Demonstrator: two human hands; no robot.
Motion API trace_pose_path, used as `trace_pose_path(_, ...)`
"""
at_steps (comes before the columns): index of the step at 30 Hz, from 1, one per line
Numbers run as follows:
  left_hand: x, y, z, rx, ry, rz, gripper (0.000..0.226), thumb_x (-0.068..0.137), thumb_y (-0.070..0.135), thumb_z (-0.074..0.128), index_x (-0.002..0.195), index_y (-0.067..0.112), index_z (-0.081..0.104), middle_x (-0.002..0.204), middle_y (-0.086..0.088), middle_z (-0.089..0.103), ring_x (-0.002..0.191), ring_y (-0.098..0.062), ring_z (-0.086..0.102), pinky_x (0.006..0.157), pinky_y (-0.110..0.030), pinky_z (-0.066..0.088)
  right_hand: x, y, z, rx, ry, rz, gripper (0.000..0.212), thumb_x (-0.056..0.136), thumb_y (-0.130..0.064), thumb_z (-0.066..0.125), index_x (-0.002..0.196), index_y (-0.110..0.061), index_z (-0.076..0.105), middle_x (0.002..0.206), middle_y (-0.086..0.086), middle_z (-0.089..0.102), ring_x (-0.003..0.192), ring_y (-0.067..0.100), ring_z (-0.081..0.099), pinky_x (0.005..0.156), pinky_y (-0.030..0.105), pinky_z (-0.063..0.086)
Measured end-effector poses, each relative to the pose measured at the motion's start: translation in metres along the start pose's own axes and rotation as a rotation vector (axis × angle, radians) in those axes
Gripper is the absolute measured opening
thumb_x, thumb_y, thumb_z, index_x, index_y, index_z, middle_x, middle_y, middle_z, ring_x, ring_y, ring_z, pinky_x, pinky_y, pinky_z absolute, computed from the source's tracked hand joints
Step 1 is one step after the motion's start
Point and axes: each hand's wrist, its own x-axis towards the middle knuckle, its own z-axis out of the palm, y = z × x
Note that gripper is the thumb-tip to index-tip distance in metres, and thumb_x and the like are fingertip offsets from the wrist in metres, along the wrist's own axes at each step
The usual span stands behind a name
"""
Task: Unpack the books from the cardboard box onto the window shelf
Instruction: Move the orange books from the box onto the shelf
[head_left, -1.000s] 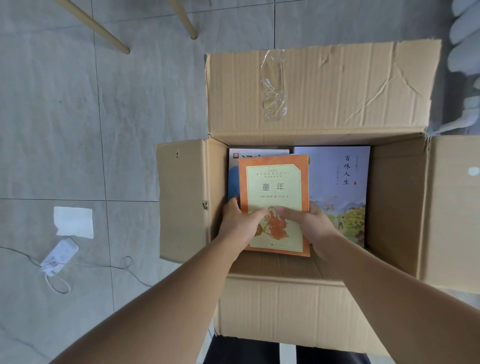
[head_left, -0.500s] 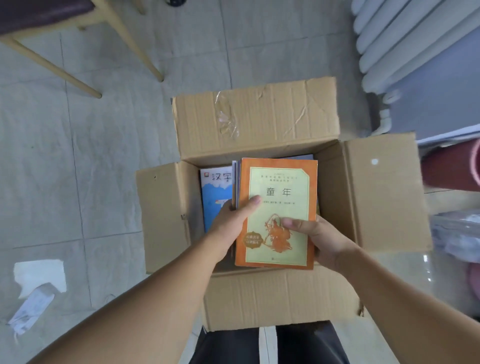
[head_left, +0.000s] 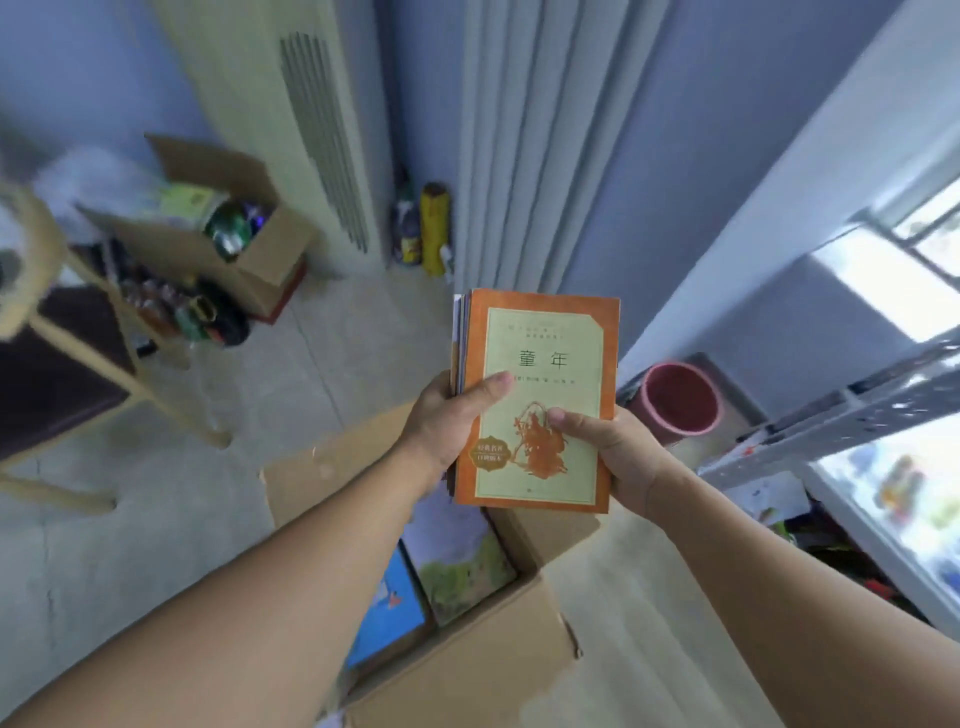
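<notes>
Nearest, the box (head_left: 467, 670) is lying open on the floor, and at least two books (head_left: 415, 571) are still being left flat inside it, one blue and one with a painted landscape. Just above and beyond the box, a small stack (head_left: 537, 400) of books with an orange cover on top is being held clear of the box between both hands. The left hand (head_left: 447, 426) is being clamped on the stack's left edge, thumb laid across the cover and fingers hidden beneath; the right hand (head_left: 608, 452) is being closed on the lower right edge, thumb on the cover. Several thinner spines are being shown at the stack's left side, so the stack is probably being carried as loose paperbacks: moderately light, stiff enough when flat, but smooth-covered and likely to be slid apart if tilted. A squeeze on both long edges with support underneath is judged the safest hold. Further right, a red bin (head_left: 678, 397) is being seen on the floor, and beyond it the bright window shelf (head_left: 883, 291) is being approached as the likely destination. At far left, a second open carton (head_left: 228, 234) with bottles is being seen, blurred.
</notes>
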Motion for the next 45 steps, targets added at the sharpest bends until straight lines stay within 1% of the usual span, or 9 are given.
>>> trace_pose_path(6, -0.042, 0.130, 0.146, 0.089, -0.202, 0.217, 0.065, 0.073, 0.052, 0.089, 0.123, 0.015, 0.072, 0.107, -0.008, 0.083, 0.095, -0.032, 0.081, 0.082, -0.047, 0.066, -0.133, -0.110, -0.089, 0.050, 0.124, -0.283, 0.023, 0.084, -0.017, 0.080, 0.107, -0.018, 0.083, 0.112, 0.017, 0.081, 0.093, 0.034, 0.080, 0.071, 0.043, 0.066)
trace_pose_path(10, -0.106, 0.173, 0.276, 0.136, -0.414, 0.362, 0.045, 0.083, 0.045, 0.084, 0.118, 0.019, 0.074, 0.104, -0.006, 0.084, 0.092, -0.029, 0.082, 0.072, -0.039, 0.067, -0.260, -0.140, -0.171, 0.021, 0.293, -0.462, 0.040, 0.083, -0.019, 0.081, 0.122, -0.012, 0.073, 0.120, 0.018, 0.079, 0.103, 0.037, 0.078, 0.082, 0.044, 0.066)
trace_pose_path(16, -0.226, 0.166, 0.480, 0.110, -0.717, 0.447, 0.044, 0.089, 0.043, 0.079, 0.125, 0.019, 0.072, 0.111, -0.007, 0.082, 0.098, -0.035, 0.080, 0.077, -0.043, 0.067, -0.462, -0.124, -0.295, 0.054, 0.588, -0.632, 0.045, 0.083, -0.015, 0.082, 0.126, -0.007, 0.071, 0.127, 0.025, 0.074, 0.105, 0.041, 0.074, 0.095, 0.056, 0.061)
trace_pose_path(19, -0.280, 0.146, 0.568, 0.104, -0.833, 0.465, 0.047, 0.087, 0.042, 0.082, 0.125, 0.016, 0.073, 0.111, -0.012, 0.082, 0.099, -0.038, 0.079, 0.075, -0.042, 0.066, -0.547, -0.096, -0.349, 0.120, 0.739, -0.660, 0.049, 0.085, -0.016, 0.079, 0.132, -0.005, 0.067, 0.129, 0.028, 0.072, 0.118, 0.052, 0.068, 0.102, 0.067, 0.053)
trace_pose_path(23, -0.335, 0.116, 0.662, 0.160, -0.968, 0.438, 0.050, 0.084, 0.046, 0.084, 0.122, 0.016, 0.073, 0.107, -0.011, 0.083, 0.095, -0.035, 0.081, 0.073, -0.042, 0.067, -0.634, -0.057, -0.409, 0.129, 0.821, -0.678, 0.051, 0.088, -0.019, 0.080, 0.135, -0.007, 0.065, 0.127, 0.026, 0.073, 0.117, 0.050, 0.069, 0.100, 0.065, 0.055)
trace_pose_path(27, -0.363, 0.091, 0.744, 0.241, -1.059, 0.445, 0.040, 0.085, 0.041, 0.085, 0.113, 0.015, 0.076, 0.100, -0.012, 0.083, 0.086, -0.031, 0.082, 0.065, -0.034, 0.064, -0.689, -0.020, -0.465, 0.143, 0.902, -0.698, 0.060, 0.081, -0.031, 0.081, 0.135, -0.012, 0.066, 0.120, 0.016, 0.079, 0.109, 0.041, 0.076, 0.092, 0.056, 0.062)
trace_pose_path(33, -0.371, 0.062, 0.850, 0.356, -1.161, 0.470, 0.053, 0.077, 0.049, 0.089, 0.116, 0.018, 0.070, 0.096, -0.004, 0.084, 0.083, -0.024, 0.082, 0.062, -0.032, 0.065, -0.734, 0.008, -0.551, 0.109, 0.997, -0.693, 0.047, 0.080, -0.036, 0.084, 0.125, -0.026, 0.072, 0.120, 0.010, 0.079, 0.108, 0.035, 0.077, 0.086, 0.049, 0.064)
trace_pose_path(39, -0.364, 0.059, 0.949, 0.449, -1.256, 0.583, 0.069, 0.073, 0.065, 0.085, 0.126, 0.025, 0.066, 0.107, 0.007, 0.083, 0.092, -0.013, 0.081, 0.072, -0.029, 0.066, -0.766, -0.001, -0.637, 0.067, 1.085, -0.660, 0.040, 0.081, -0.033, 0.083, 0.119, -0.029, 0.073, 0.112, 0.004, 0.082, 0.101, 0.028, 0.080, 0.073, 0.036, 0.066)
trace_pose_path(45, -0.354, 0.072, 1.020, 0.546, -1.305, 0.643, 0.055, 0.080, 0.039, 0.090, 0.127, 0.021, 0.069, 0.113, 0.007, 0.082, 0.097, -0.008, 0.079, 0.075, -0.018, 0.062, -0.778, -0.011, -0.704, 0.009, 1.065, -0.712, 0.033, 0.089, -0.025, 0.082, 0.117, -0.039, 0.075, 0.117, 0.002, 0.080, 0.106, 0.024, 0.078, 0.077, 0.032, 0.065)
